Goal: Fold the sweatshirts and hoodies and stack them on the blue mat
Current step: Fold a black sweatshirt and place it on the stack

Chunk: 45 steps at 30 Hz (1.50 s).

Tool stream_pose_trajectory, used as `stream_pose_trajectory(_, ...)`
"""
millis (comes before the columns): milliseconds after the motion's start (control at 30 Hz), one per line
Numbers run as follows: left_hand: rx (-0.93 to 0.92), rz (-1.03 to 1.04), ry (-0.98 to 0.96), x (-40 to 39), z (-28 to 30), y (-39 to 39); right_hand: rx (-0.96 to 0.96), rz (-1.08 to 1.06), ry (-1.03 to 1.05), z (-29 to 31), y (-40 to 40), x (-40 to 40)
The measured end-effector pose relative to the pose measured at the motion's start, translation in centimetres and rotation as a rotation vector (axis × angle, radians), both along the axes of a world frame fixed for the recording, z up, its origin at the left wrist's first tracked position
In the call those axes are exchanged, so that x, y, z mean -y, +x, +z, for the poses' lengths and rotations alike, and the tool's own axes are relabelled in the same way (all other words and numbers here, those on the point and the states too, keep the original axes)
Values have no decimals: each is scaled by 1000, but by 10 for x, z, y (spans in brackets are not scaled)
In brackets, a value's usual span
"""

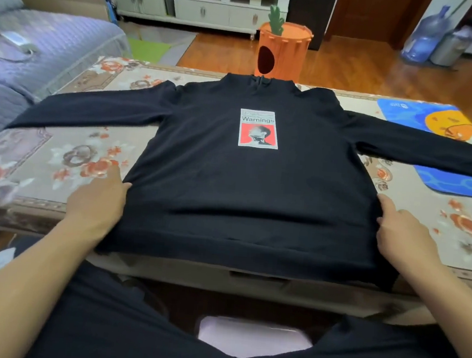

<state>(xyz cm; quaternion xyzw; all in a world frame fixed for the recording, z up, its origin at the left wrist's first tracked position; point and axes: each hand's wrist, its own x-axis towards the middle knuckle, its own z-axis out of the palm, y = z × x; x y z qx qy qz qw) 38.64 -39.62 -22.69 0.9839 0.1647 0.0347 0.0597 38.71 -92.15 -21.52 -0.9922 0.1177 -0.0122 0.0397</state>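
Both my hands — left hand [95, 206], right hand [404, 233] — pinch the flat black print-front hoodie [245, 185] at its side edges, long axis running away from me

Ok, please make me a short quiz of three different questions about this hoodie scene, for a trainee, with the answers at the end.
1. True or false: the black hoodie lies print side up, with both sleeves spread out to the sides.
2. Which sleeve lies across the blue mat? A) the left sleeve B) the right sleeve C) neither
3. Fill in: the left hand and the right hand are at the two side edges of the hoodie, near its ____.

Key
1. True; the "Warnings" print faces up.
2. B
3. hem
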Motion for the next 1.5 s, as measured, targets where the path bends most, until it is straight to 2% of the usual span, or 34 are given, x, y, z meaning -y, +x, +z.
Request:
stream_pose_trajectory(100,5,-108,225,2,-1,0,-92,39,-246,5,0,-8)
stream_pose_trajectory(133,62,-177,252,10,-2,3,-37,64,-284,5,5,-14)
stream_pose_trajectory(167,139,-272,238,21,-1,6,51,119,-265,4,13,-22)
stream_pose_trajectory(233,224,-513,86,50,-3,13,224,298,-131,-1,33,-41)
stream_pose_trajectory(267,168,-660,35,66,-4,15,207,413,-87,-2,43,-51)
stream_pose_trajectory(333,-29,-909,52,88,-9,21,-19,633,-110,-7,55,-67)
stream_pose_trajectory(367,-156,-946,39,91,-5,27,-167,679,-116,-6,58,-70)
stream_pose_trajectory(400,-232,-916,-18,90,4,37,-295,663,-65,0,62,-68)
stream_pose_trajectory(433,-234,-849,-128,88,14,52,-319,624,18,11,69,-65)
stream_pose_trajectory(500,-190,-714,-277,85,33,90,-182,557,138,34,99,-63)
stream_pose_trajectory(567,-118,-678,-157,87,42,134,-72,490,122,52,141,-64)
stream_pose_trajectory(633,-67,-642,-64,97,42,177,-45,427,113,66,185,-68)
stream_pose_trajectory(800,-100,-507,-65,119,15,282,-56,310,124,69,288,-78)
stream_pose_trajectory(967,92,-432,48,119,-5,393,7,294,107,47,387,-112)
stream_pose_trajectory(1100,142,-372,-11,124,-20,460,98,288,131,31,459,-143)
stream_pose_trajectory(1267,96,-372,-16,119,-55,487,199,264,229,7,552,-192)
stream_pose_trajectory(1333,122,-374,-6,118,-54,487,159,236,272,-1,577,-209)
stream_pose_trajectory(1500,126,-374,-17,119,-56,486,81,119,216,-7,602,-222)
